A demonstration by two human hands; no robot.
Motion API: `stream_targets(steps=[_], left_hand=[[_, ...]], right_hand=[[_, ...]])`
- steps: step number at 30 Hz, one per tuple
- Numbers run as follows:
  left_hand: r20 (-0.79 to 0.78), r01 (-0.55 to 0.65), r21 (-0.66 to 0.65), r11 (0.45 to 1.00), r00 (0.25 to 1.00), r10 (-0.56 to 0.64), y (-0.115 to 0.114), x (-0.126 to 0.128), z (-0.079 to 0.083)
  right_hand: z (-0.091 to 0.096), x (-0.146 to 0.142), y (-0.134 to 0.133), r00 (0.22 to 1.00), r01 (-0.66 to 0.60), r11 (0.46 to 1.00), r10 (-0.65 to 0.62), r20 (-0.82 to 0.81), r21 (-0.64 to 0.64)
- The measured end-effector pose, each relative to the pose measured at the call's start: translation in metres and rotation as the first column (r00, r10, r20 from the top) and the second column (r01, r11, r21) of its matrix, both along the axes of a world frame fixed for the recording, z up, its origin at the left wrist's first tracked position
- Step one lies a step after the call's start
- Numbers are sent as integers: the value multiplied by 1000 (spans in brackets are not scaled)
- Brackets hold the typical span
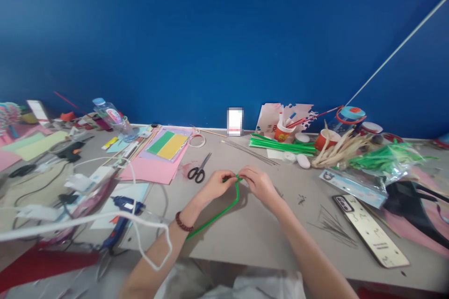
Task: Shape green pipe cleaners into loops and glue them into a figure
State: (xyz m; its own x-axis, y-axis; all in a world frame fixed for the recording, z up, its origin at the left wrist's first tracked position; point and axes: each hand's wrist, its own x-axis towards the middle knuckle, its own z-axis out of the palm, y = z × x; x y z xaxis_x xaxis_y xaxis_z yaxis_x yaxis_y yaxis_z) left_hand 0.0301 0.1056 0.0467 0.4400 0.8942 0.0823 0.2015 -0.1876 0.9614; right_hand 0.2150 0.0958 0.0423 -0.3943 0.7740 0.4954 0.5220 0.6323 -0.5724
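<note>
- Green craft stem (224, 210): one, slender; upper end between the two hands above the worktop (245, 238), centre front; whether the pinched part is knotted, folded or wound is too small to tell.
- Long axis: from the pinch a short length drops toward the wearer, bends sharply, then runs straight toward the near left, passing out of sight at the left wrist.
- Left hand (220, 185): fingers closed in a pinch on the upper end, from the left; the long free length lies on this side, so this is the nearer hand to it.
- Right hand (257, 183): fingers closed in a pinch on the same end, from the right, just beside the left fingertips; the free length leads away from this hand.
- Beaded bracelet (183, 224): dark, on the left wrist, near the stem's trailing length.
- Scissors (201, 167): one pair, dark handles, lying left of the left hand, blades pointing away from the wearer.
- Bundle of green stems (266, 142): beyond the right hand, lying roughly crosswise, well apart from the held piece.
- Thin dark wires (335, 228): loose spread, right of the right forearm.
- Smartphone (375, 233): patterned back upward, farther right, slanting toward the near edge.
- Glue gun (117, 231): blue, left of the left forearm.
</note>
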Motion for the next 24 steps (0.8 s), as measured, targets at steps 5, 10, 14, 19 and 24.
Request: stream_targets(steps=[5,10,14,19,24], left_hand=[[-75,-22,106,994,997,30,-3,2,-1],[13,-28,29,999,1000,28,0,0,1],[76,-58,-46,997,995,61,3,-2,1],[104,-60,-42,997,993,64,2,-1,4],[6,-62,209,976,998,62,-3,-1,13]], right_hand=[[2,-3,-2,1000,20,998,-19,23,-64],[3,-6,-1,980,26,985,-59,-192,-170],[1,-10,-2,884,106,950,-225,-409,-293],[6,-10,-4,925,62,982,-123,-359,-177],[7,-7,-3,961,83,993,-102,-256,-85]])
